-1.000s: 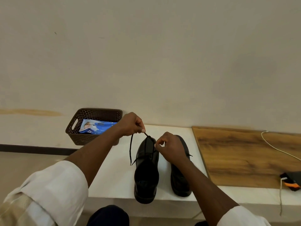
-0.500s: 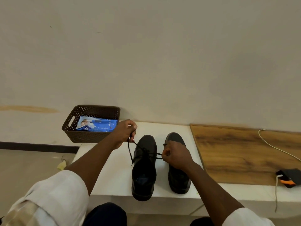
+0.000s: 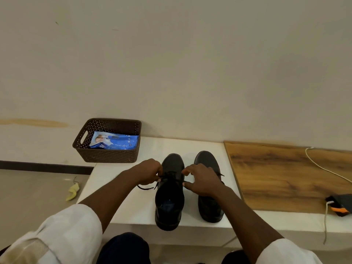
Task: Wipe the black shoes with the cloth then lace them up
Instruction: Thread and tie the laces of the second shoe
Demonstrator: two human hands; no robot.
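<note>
Two black shoes stand side by side on the white table [image 3: 133, 206], toes pointing away from me. My left hand [image 3: 150, 171] is at the left shoe [image 3: 169, 199] and pinches its black shoelace [image 3: 145, 187] by the eyelets; a loose end trails left on the table. My right hand [image 3: 202, 180] hovers at that shoe's right side, thumb and forefinger apart in a C shape, partly covering the right shoe [image 3: 209, 208]. A small yellow cloth [image 3: 73, 193] lies on the floor left of the table.
A brown perforated basket [image 3: 106, 157] holding a blue packet [image 3: 116, 142] stands at the table's far left corner. A wooden board [image 3: 285, 178] covers the table's right part, with a white cable [image 3: 323, 168] and a black-orange device [image 3: 340, 204] on it.
Both hands have dropped from holding the lace ends stretched apart to close in over the left shoe's eyelets. The right hand's pinch has loosened and a lace end now lies on the table.
</note>
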